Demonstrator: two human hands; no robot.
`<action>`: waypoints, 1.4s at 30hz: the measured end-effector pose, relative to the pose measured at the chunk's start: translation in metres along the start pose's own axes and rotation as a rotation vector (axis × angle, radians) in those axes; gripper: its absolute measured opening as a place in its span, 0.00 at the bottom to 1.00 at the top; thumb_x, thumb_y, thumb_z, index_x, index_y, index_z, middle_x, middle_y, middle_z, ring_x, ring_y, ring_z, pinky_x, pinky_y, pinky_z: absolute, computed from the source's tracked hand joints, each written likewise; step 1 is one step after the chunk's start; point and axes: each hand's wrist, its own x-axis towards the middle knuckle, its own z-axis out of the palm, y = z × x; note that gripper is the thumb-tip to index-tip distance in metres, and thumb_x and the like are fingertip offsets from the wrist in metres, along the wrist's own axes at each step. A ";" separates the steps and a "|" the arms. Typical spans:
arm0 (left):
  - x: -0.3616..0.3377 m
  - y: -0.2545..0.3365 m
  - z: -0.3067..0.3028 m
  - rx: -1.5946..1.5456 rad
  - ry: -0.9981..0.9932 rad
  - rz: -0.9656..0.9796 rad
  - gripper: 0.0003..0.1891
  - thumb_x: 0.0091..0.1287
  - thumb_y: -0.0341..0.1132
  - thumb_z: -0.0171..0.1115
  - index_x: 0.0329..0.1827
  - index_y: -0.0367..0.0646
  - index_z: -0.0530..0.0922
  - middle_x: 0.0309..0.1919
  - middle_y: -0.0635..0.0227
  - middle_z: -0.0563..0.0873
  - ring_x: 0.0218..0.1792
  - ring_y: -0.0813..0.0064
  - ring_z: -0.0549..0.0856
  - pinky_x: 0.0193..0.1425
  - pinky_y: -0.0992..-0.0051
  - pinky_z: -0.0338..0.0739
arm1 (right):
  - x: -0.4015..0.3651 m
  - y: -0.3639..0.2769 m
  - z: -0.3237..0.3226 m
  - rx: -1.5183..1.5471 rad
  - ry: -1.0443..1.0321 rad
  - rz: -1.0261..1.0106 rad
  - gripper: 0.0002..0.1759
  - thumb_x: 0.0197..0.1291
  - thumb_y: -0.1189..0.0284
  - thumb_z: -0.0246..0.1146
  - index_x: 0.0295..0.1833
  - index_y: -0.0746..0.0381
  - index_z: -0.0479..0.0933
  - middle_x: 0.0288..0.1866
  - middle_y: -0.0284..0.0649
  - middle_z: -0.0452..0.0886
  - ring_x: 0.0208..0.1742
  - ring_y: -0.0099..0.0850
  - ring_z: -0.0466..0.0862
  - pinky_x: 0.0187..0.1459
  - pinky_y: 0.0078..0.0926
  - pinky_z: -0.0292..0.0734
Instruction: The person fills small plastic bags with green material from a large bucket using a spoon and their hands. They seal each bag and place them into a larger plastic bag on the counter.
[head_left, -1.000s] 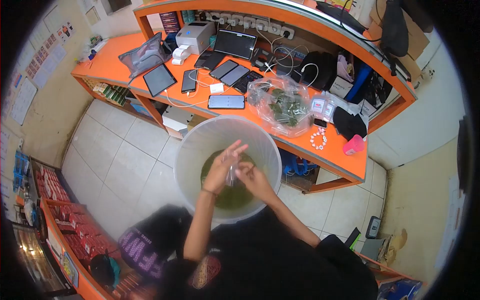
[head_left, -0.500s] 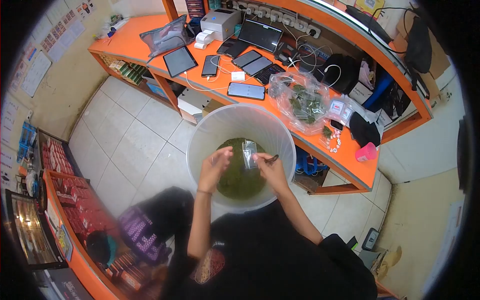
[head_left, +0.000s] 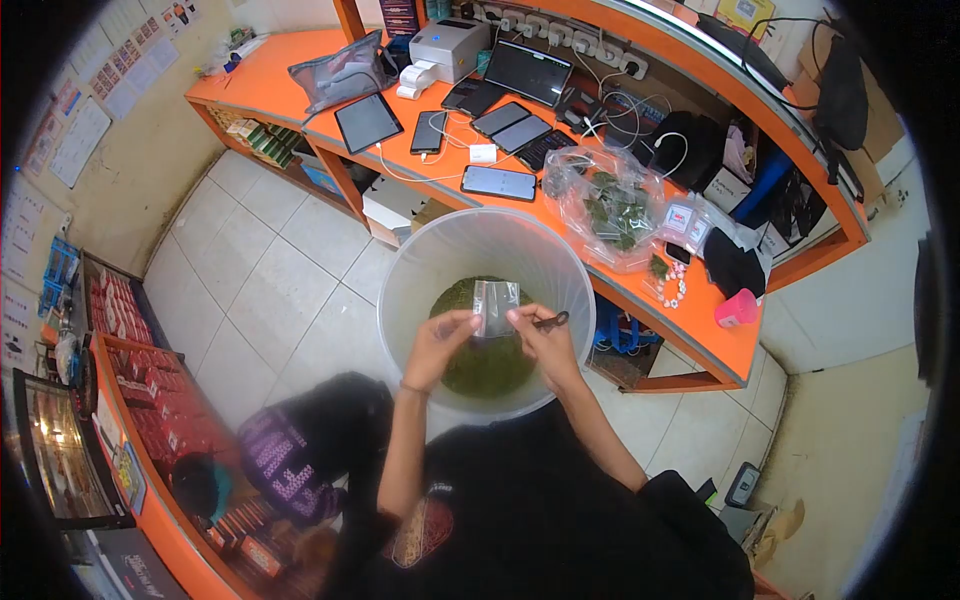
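A small clear plastic bag (head_left: 496, 308) is stretched between both my hands over a large translucent tub (head_left: 412, 275). My left hand (head_left: 443, 345) pinches its left edge between thumb and fingers. With its thumb and fingertips my right hand (head_left: 545, 345) grips the right edge. The same hand also has a dark, spoon-like tool (head_left: 552, 320), pointing out to the right; its far part is hidden by the fingers. The bag looks flat, with no contents visible. Below it, green powdery or leafy material (head_left: 490, 372) covers the tub's bottom.
An orange desk (head_left: 720, 345) curves behind the tub, bearing several phones (head_left: 498, 182), a tablet (head_left: 368, 123), a label printer (head_left: 450, 48) and a bag of green leaves (head_left: 620, 210). A pink cup (head_left: 738, 308) stands near its right end. At lower left another person (head_left: 300, 440) sits by shelves.
My left hand has moved in and taken hold of the plastic bag's left edge. The bag now spreads flat between both hands; before, only my right hand held it.
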 end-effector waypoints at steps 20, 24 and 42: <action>-0.002 -0.032 0.025 0.832 0.069 0.426 0.09 0.69 0.37 0.59 0.41 0.39 0.78 0.30 0.50 0.84 0.29 0.52 0.84 0.32 0.59 0.76 | -0.004 0.018 0.003 -0.877 -0.086 -0.422 0.10 0.65 0.72 0.59 0.36 0.69 0.76 0.32 0.49 0.77 0.32 0.45 0.81 0.35 0.39 0.74; -0.002 -0.044 0.029 0.994 0.116 0.491 0.11 0.70 0.38 0.57 0.40 0.37 0.74 0.31 0.45 0.81 0.32 0.42 0.81 0.35 0.51 0.75 | -0.002 0.034 -0.002 -1.109 -0.038 -0.465 0.08 0.58 0.73 0.62 0.34 0.67 0.76 0.34 0.51 0.79 0.37 0.50 0.82 0.39 0.44 0.77; -0.005 -0.013 0.021 0.735 0.340 0.645 0.19 0.53 0.28 0.71 0.48 0.41 0.77 0.48 0.66 0.83 0.19 0.80 0.73 0.25 0.78 0.68 | 0.020 0.024 -0.002 -0.546 -0.056 -0.502 0.19 0.58 0.79 0.63 0.54 0.61 0.66 0.24 0.36 0.76 0.23 0.23 0.77 0.26 0.23 0.71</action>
